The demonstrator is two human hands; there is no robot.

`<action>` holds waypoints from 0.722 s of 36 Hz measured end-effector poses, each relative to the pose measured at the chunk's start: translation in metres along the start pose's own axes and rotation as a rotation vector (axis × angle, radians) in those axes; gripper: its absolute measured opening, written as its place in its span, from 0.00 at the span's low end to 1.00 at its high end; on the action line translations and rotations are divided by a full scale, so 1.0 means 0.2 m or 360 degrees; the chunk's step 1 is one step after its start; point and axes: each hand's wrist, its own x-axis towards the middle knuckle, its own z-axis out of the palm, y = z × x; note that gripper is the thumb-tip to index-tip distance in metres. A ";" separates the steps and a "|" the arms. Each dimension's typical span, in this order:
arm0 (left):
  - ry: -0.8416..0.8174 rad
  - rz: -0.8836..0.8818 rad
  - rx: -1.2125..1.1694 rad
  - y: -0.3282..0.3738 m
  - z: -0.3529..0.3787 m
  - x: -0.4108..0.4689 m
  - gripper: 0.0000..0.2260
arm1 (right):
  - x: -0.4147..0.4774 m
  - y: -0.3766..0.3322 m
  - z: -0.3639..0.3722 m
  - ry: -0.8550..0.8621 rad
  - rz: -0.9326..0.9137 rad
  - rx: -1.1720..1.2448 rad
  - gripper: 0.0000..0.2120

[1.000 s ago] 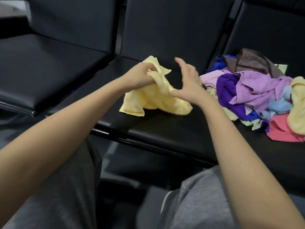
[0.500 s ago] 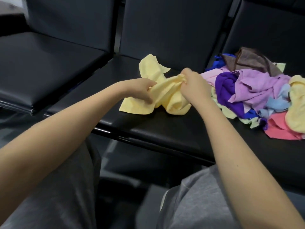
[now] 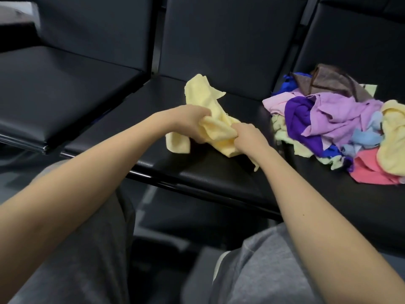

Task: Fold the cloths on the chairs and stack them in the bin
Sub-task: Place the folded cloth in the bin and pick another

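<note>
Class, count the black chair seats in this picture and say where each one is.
3. The left seat; the middle seat, under the yellow cloth that the left hand and right hand grip; the right seat, bearing the cloth pile. More may lie outside the frame.

one head-worn view looks forward and down, close over the knees (image 3: 263,270) onto chair seats (image 3: 208,178).

Grey trousers (image 3: 263,270) covered both knees at the near edge; a pale, blurred surface (image 3: 15,12) showed at the far left corner.
</note>
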 end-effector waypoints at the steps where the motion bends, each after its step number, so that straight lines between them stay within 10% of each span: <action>1: -0.0011 -0.0065 0.0199 -0.02 0.01 0.00 0.15 | 0.00 0.01 0.00 0.0082 0.0034 0.0179 0.17; 4: 0.0044 -0.0232 0.0372 -0.05 0.03 0.01 0.08 | 0.03 0.01 -0.02 0.0250 0.0001 0.0452 0.11; 9: 0.0320 -0.0174 0.0191 -0.11 0.01 0.05 0.05 | 0.01 -0.05 -0.04 -0.0041 -0.0023 -0.0452 0.25; 11: 0.0348 -0.0012 -0.0227 -0.10 0.00 0.04 0.08 | 0.00 -0.06 -0.01 0.0010 0.0046 -0.0499 0.15; 16: 0.0351 0.0111 -0.0575 -0.08 -0.07 0.00 0.07 | -0.02 -0.07 -0.05 0.0292 0.0275 0.0444 0.14; 20: -0.0236 -0.0086 0.0034 -0.15 -0.18 -0.01 0.15 | 0.00 -0.07 -0.21 0.0318 0.0301 0.1363 0.12; 22: -0.0131 -0.0168 0.0346 -0.15 -0.23 0.01 0.09 | 0.02 -0.08 -0.27 0.0335 0.0436 0.1701 0.08; 26: 0.0211 -0.0032 -0.0299 -0.15 -0.37 0.01 0.09 | 0.06 -0.04 -0.40 0.0271 0.0138 0.1476 0.09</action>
